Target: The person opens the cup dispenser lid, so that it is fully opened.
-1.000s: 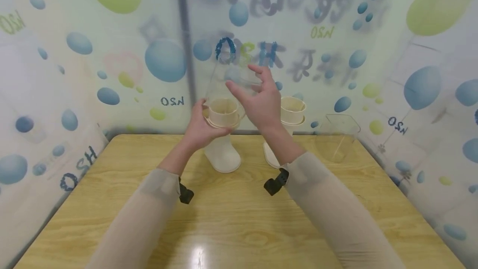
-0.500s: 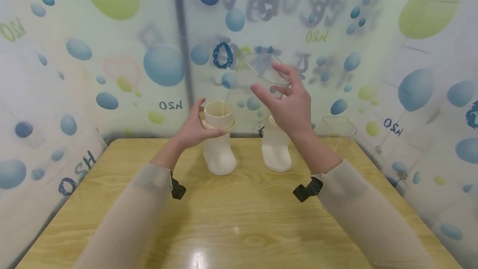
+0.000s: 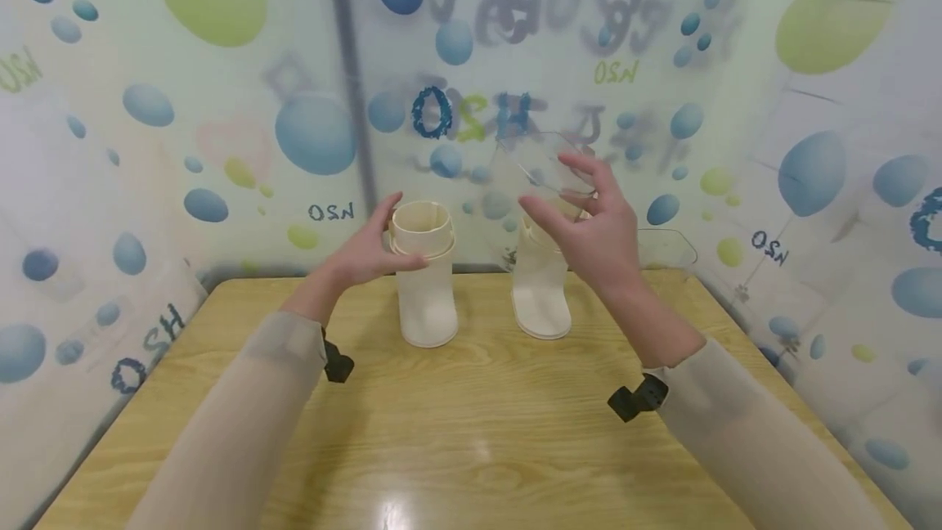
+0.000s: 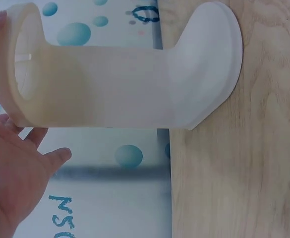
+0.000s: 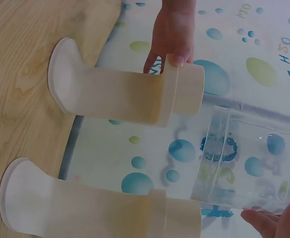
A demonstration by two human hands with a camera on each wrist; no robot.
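My left hand [image 3: 361, 253] grips the round collar of a cream-white dispenser stand [image 3: 427, 305], thumb in front and fingers around the side. The stand is upright on the table, its curved foot also plain in the left wrist view. In my right hand [image 3: 607, 240] is a clear plastic container [image 5: 251, 153], nearly invisible against the wall, with thumb and fingers at its side. It is held above a second matching stand [image 3: 540, 301], overlapping its top in the head view. In the right wrist view, the container's lower end is right by that stand's round neck.
Another clear container [image 3: 666, 249] stands at the back right of the wooden table [image 3: 456, 432], partly hidden by my right hand. Patterned wall panels [image 3: 243, 105] enclose the table's back and sides.
My right hand has carried the clear container right, from over the left stand to over the right one, then lowered it slightly. My left hand stays on the left stand's collar.
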